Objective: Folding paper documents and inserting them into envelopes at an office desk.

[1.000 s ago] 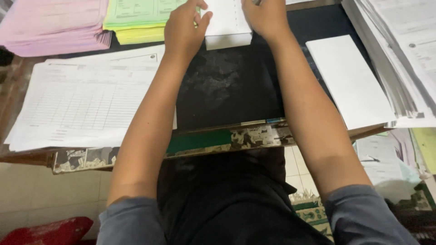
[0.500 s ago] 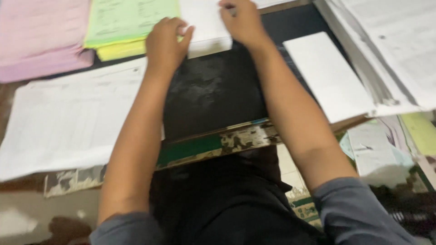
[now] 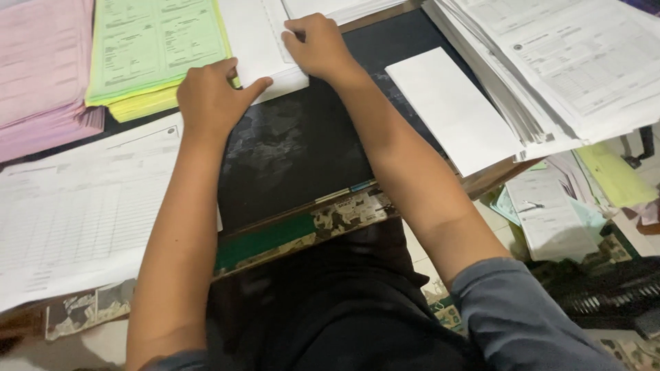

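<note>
Pink paper stack (image 3: 41,75) cut off by left edge; white sheet pile (image 3: 258,41) runs past top; form print too small, perhaps tables.

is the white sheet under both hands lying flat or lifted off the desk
Lying flat. The white sheet rests on the dark desk; the left hand and right hand press on its near edge.

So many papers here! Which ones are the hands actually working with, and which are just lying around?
In hand:
- white paper stack, at the far edge of the desk
- left hand, resting on its near edge
- right hand, fingers curled on its top sheet

Lying about:
- green forms
- pink stack
- printed table sheet
- blank white sheet
- big pile of forms
</note>
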